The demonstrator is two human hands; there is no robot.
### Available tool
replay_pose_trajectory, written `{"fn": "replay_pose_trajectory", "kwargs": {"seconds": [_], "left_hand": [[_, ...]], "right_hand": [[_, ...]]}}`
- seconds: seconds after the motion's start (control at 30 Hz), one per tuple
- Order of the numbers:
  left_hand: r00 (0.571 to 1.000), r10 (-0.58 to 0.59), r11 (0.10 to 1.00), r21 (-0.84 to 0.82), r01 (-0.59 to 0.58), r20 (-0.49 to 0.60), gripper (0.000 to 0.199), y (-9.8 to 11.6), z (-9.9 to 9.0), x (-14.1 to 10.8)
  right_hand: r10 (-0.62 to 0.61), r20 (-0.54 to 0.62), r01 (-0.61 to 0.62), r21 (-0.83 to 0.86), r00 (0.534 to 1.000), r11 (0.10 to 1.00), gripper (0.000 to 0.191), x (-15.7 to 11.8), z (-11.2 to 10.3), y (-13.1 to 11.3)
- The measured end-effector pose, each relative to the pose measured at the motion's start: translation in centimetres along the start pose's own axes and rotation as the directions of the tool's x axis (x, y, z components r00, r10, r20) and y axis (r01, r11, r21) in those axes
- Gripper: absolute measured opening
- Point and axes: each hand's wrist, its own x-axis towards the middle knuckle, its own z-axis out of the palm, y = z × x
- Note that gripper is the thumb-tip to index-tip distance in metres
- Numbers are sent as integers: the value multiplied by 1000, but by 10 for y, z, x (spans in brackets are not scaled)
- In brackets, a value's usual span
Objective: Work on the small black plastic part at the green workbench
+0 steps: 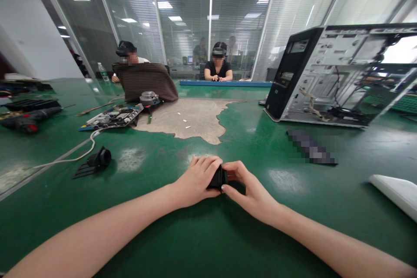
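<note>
A small black boxy object (217, 179) rests at the middle of the green table (156, 243), and its exact kind does not show. My left hand (200, 180) wraps over its left side from above, fingers curled across the top and thumb at the near edge. From the right, my right hand (249, 189) pinches its right end between thumb and fingers. Part of the object is hidden under the left fingers. To the left lies a black plastic part (96, 160) with a round opening and flat prongs.
An open computer case (283, 78) stands at right, with a blurred dark flat item (311, 147) before it. A white object (395, 191) sits at the right edge. A circuit board (114, 117) and cable (93, 141) lie left. Two people (218, 69) sit across the table.
</note>
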Motion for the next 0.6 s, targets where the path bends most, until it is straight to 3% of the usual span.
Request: {"fn": "replay_pose_trajectory", "kwargs": {"seconds": [0.17, 0.33, 0.47, 0.6], "left_hand": [[1000, 12, 1000, -6, -12, -11, 60, 0, 1, 0], [1000, 7, 1000, -8, -7, -11, 60, 0, 0, 0], [1000, 0, 1000, 1, 0, -4, 59, 1, -1, 0], [1000, 0, 1000, 5, 0, 5, 61, 1, -1, 1]], "right_hand": [[-75, -52, 71, -79, 996, 994, 15, 0, 0, 0], [10, -36, -10, -5, 999, 1000, 28, 1, 1, 1], [88, 38, -90, 44, 995, 995, 27, 1, 1, 0], [-4, -3, 4, -29, 1000, 1000, 27, -1, 0, -1]]}}
